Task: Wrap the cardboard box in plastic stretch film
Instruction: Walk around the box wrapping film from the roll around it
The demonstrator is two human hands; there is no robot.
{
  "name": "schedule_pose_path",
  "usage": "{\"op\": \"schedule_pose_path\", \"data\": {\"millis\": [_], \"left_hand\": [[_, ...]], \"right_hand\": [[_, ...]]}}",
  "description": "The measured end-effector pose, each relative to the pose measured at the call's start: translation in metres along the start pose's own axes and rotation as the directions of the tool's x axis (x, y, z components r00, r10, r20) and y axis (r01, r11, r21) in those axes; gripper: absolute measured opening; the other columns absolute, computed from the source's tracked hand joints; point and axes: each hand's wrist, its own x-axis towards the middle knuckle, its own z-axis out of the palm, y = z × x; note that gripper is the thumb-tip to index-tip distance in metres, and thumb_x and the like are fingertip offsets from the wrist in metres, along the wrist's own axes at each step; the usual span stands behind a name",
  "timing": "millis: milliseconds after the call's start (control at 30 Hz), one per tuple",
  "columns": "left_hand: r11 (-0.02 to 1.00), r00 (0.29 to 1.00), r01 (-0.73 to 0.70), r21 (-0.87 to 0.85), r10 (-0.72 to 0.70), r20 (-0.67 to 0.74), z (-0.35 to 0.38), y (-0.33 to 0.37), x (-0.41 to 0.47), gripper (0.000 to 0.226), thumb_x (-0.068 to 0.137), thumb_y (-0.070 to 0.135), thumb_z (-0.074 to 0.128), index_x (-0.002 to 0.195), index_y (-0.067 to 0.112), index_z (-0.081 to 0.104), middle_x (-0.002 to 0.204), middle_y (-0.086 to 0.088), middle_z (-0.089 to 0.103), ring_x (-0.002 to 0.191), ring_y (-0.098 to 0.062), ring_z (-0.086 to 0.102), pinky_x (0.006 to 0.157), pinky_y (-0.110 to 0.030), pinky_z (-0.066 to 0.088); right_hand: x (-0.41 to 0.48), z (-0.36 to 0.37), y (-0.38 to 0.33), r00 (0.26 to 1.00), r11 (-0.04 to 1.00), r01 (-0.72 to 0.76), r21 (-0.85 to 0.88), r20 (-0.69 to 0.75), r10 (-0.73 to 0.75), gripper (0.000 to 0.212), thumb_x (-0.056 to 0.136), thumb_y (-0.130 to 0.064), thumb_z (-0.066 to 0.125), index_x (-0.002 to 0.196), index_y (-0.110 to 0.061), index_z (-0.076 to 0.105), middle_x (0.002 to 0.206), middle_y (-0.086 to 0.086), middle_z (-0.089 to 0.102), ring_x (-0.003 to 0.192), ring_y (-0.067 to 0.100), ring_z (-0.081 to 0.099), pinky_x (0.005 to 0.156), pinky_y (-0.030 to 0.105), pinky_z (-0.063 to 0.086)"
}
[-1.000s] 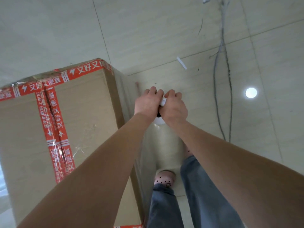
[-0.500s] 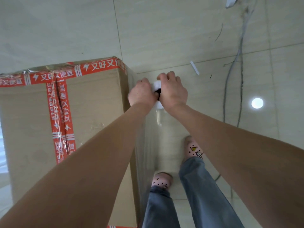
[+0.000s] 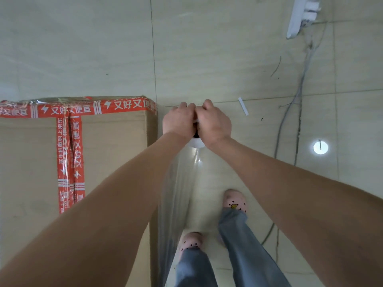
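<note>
Left hand (image 3: 179, 121) and right hand (image 3: 214, 123) curl tight round the top of the roll (image 3: 196, 142), side by side and touching, with its white end peeking out under them. Clear film (image 3: 178, 193) hangs down from the roll, just beside the right side of the box (image 3: 116, 146). With red tape (image 3: 70, 154) on top, the box stands on the floor (image 3: 207, 59) just left of the hands, its far right corner near the left hand.

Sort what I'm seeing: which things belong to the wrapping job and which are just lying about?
Job: cardboard box; stretch film roll, held by left hand and right hand; film sheet stretched beside the box.
Lying about: power strip, cables, white strip on the floor.
</note>
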Motion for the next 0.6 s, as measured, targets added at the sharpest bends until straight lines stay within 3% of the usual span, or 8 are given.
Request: {"op": "schedule_pose_path", "data": {"millis": [67, 133, 233, 300, 467, 600], "left_hand": [[0.99, 0.992, 0.125, -0.065, -0.126, -0.009, -0.001, -0.004, 0.005, 0.025, 0.089, 0.019, 0.053, 0.112, 0.011, 0.05, 0.11, -0.01, 0.054, 0.098, -0.033, 0.059, 0.063, -0.034, 0.037], [0.962, 0.969, 0.249, -0.11, -0.247, 0.025, -0.003, -0.008, 0.009, 0.031, 0.089, 0.024, 0.057, 0.115, 0.009, 0.049, 0.114, -0.012, 0.054, 0.101, -0.035, 0.059, 0.065, -0.034, 0.038], [0.952, 0.955, 0.294, -0.091, -0.288, 0.066, -0.005, -0.013, 0.015, 0.037, 0.09, 0.029, 0.059, 0.118, 0.008, 0.047, 0.119, -0.012, 0.052, 0.107, -0.032, 0.058, 0.068, -0.034, 0.039], [0.975, 0.975, 0.217, -0.05, -0.214, 0.058, -0.01, -0.011, 0.017, 0.035, 0.089, 0.022, 0.059, 0.119, 0.008, 0.046, 0.12, -0.011, 0.049, 0.106, -0.031, 0.057, 0.064, -0.034, 0.038], [0.989, 0.992, -0.12, 0.091, 0.116, 0.047, -0.021, -0.004, 0.033, 0.034, 0.087, 0.008, 0.055, 0.12, 0.013, 0.047, 0.12, -0.008, 0.045, 0.111, -0.027, 0.049, 0.062, -0.033, 0.039], [0.973, 0.983, -0.183, 0.141, 0.176, 0.059, -0.03, -0.015, 0.048, 0.029, 0.09, 0.007, 0.051, 0.118, 0.012, 0.049, 0.118, -0.008, 0.048, 0.109, -0.026, 0.05, 0.066, -0.033, 0.039]], "right_hand": [[0.005, -0.002, -0.002, 1.0, 1.0, 0.005, -0.025, -0.018, -0.006, 0.037, 0.09, -0.011, 0.052, 0.126, -0.016, 0.045, 0.125, 0.007, 0.041, 0.107, 0.027, 0.049, 0.063, 0.034, 0.038], [0.007, 0.002, -0.001, 0.985, 0.981, -0.175, 0.085, 0.01, 0.174, 0.041, 0.09, -0.018, 0.055, 0.129, -0.017, 0.04, 0.126, 0.007, 0.04, 0.104, 0.028, 0.052, 0.064, 0.034, 0.039], [0.012, 0.002, 0.003, 0.875, 0.768, -0.484, 0.419, 0.212, 0.436, 0.046, 0.087, -0.032, 0.059, 0.125, -0.014, 0.041, 0.123, 0.007, 0.043, 0.099, 0.032, 0.059, 0.069, 0.032, 0.04], [0.016, 0.001, 0.002, 0.861, 0.714, -0.507, 0.483, 0.258, 0.438, 0.044, 0.085, -0.03, 0.062, 0.122, -0.015, 0.045, 0.122, 0.006, 0.046, 0.099, 0.029, 0.058, 0.071, 0.03, 0.037], [0.029, -0.006, -0.007, 0.906, 0.783, -0.422, 0.456, 0.189, 0.378, 0.034, 0.087, -0.025, 0.059, 0.119, -0.017, 0.049, 0.12, 0.006, 0.048, 0.099, 0.029, 0.059, 0.074, 0.033, 0.043], [0.034, -0.003, -0.017, 0.917, 0.85, -0.398, 0.346, 0.11, 0.384, 0.034, 0.091, -0.024, 0.054, 0.122, -0.015, 0.044, 0.122, 0.007, 0.046, 0.091, 0.033, 0.062, 0.066, 0.034, 0.042]]}}
